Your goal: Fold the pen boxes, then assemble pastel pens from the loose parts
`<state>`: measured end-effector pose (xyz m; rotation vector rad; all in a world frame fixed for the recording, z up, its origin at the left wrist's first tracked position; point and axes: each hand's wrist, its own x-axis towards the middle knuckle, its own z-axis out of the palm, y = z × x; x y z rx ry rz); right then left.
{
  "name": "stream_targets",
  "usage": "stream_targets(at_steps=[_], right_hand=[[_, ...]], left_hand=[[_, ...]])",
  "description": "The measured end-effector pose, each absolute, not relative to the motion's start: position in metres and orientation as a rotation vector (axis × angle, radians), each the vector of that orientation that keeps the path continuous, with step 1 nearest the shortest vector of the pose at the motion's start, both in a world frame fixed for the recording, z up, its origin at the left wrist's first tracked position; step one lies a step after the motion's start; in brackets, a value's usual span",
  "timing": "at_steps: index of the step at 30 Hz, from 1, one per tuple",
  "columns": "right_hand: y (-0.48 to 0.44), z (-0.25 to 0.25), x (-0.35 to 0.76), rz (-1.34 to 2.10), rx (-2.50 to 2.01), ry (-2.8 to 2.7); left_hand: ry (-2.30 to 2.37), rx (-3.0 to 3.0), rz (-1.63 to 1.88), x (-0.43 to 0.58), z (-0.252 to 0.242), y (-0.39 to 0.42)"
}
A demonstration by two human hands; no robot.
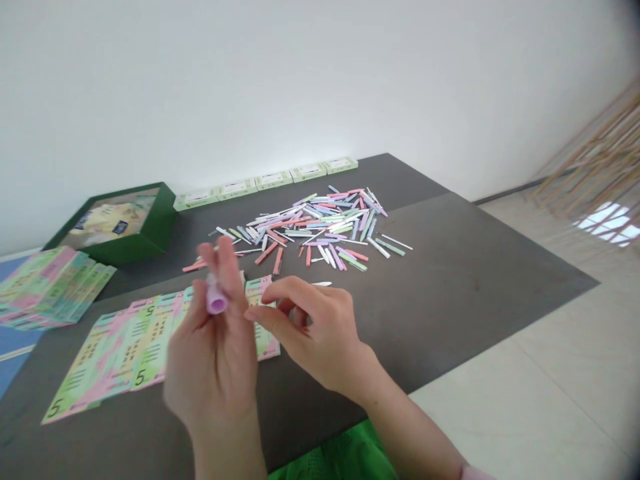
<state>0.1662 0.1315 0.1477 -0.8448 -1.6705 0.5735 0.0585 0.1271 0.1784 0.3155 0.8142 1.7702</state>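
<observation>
Fingers [223, 263] of the left hand [213, 353] pinch a lilac tube [217, 301]. Right hand [317, 340] curls above printed slips [145, 347], its grip unclear.

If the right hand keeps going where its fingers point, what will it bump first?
Probably the left hand, just ahead of the right hand, though depth is hard to judge from this view.

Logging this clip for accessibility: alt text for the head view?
A person's left hand holds a lilac tube upright, the right hand beside it, over a dark table with pastel notes marked 5 and a scattered pile of pastel strips.
</observation>
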Motion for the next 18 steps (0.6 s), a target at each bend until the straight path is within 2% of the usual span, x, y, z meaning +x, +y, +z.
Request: stream_targets(at_steps=[2, 8, 18], right_hand=[[0.132, 0.146, 0.169, 0.459, -0.832, -1.631], [0.136, 0.137, 0.171, 0.246, -0.808, -1.805], [0.133, 0.139, 0.188, -0.002, -0.995, -2.037]], left_hand=[[0.762, 0.334, 1.847, 0.053, 0.174, 0.132], [0.765, 0.219, 1.729, 0.062, 0.153, 0.142], [0.664, 0.264, 1.647, 0.099, 0.154, 0.126]])
